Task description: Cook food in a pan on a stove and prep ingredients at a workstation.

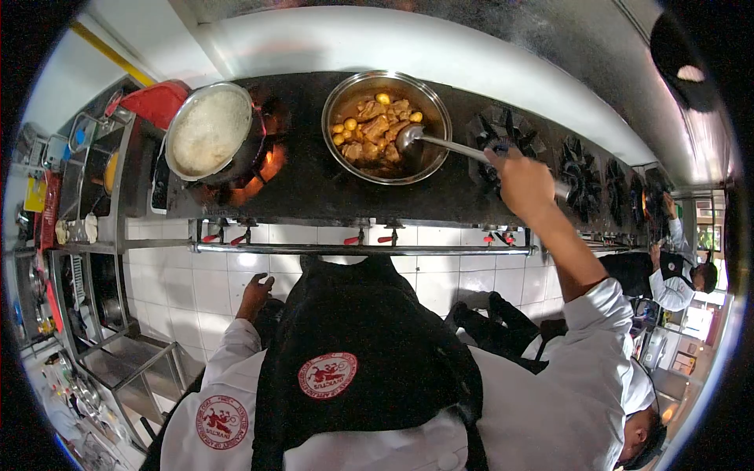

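Observation:
My right hand (524,182) grips the long handle of a metal ladle (450,145), its bowl at the right inside a round metal pot (446,147). In the pot are chunks of browned meat (375,128) and several small yellowish eggs or potatoes (350,124) in brown sauce. My left hand (257,294) hangs below the stove's front rail, its fingers apart and nothing seen in them. To the left on the stove, a tilted metal pan (246,126) holds pale, foamy liquid (209,132) above a lit burner (259,171).
Black burner grates (580,173) line the stovetop to the right. A metal rail (365,249) and red-handled gas valves (386,239) run along its front. A red container (156,103) stands at left. One co-worker (642,433) is close at lower right; another (677,282) stands farther along the stove.

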A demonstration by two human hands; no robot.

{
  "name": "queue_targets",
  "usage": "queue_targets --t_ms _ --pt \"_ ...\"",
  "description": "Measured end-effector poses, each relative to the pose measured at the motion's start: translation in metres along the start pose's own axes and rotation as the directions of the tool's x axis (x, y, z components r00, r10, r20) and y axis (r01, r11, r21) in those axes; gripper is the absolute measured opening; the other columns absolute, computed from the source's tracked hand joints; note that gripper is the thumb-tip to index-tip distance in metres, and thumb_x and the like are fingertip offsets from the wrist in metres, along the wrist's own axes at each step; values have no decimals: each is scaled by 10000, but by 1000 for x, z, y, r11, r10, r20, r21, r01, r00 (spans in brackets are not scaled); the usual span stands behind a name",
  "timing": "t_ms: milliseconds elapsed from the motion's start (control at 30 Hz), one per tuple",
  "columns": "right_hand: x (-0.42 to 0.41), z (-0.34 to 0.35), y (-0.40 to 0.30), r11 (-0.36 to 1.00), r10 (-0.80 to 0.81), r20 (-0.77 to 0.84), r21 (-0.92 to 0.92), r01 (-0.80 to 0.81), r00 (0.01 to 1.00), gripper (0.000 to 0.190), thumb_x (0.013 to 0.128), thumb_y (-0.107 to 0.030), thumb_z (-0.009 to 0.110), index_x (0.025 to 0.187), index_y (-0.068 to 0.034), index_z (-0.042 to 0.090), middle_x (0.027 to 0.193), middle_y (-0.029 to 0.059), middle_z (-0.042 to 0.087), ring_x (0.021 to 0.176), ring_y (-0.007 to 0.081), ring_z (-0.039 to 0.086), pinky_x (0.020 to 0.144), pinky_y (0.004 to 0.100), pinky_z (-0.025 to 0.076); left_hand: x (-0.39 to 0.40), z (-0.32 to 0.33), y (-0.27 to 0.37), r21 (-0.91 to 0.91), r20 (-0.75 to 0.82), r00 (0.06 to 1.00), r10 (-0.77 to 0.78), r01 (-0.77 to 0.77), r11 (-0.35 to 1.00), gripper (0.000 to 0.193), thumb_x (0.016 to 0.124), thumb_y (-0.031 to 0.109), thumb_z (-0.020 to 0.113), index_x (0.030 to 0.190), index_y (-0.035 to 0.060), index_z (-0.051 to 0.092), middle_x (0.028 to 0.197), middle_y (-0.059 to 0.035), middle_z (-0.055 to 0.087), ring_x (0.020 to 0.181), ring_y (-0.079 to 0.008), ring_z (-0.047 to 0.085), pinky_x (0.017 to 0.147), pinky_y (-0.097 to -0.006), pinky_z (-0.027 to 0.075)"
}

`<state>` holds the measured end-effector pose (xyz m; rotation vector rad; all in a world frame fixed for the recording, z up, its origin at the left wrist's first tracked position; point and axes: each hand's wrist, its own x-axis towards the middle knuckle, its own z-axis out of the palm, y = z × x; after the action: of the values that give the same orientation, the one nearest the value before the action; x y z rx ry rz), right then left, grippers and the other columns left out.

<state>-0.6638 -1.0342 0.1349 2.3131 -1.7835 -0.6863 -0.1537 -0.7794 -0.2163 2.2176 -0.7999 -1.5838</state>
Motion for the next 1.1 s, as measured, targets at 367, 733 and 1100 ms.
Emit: queue_targets --t_ms 367,733,1100 --pt "-21 17 -30 814 325 73 486 -318 943 456 863 -152 575 1297 -283 525 999 156 632 892 335 637 751 433 523 -8 -27 33 91 40 999 -4 1 996 587 849 380 661 1255 -8 487 880 -158 650 697 -189 629 621 -301 524" --pt "-64 -40 -54 968 167 176 157 -195 970 480 861 -114 506 1324 -239 492 1030 116 615 837 310 664 714 423 552 16 -67 3 39 47 999 -10 8 999 550 850 368 662 1232 3 510 828 -133 649 640 -173 612 585 -287 507" --pt "-36 -27 -90 950 237 199 159 -270 951 480 847 -77 499 1300 -233 527 985 125 619 851 320 657 735 416 545 18 -118 -38 82 150 988 -45 33 996 535 836 367 695 1214 35 513 813 -106 638 609 -161 588 516 -287 452"
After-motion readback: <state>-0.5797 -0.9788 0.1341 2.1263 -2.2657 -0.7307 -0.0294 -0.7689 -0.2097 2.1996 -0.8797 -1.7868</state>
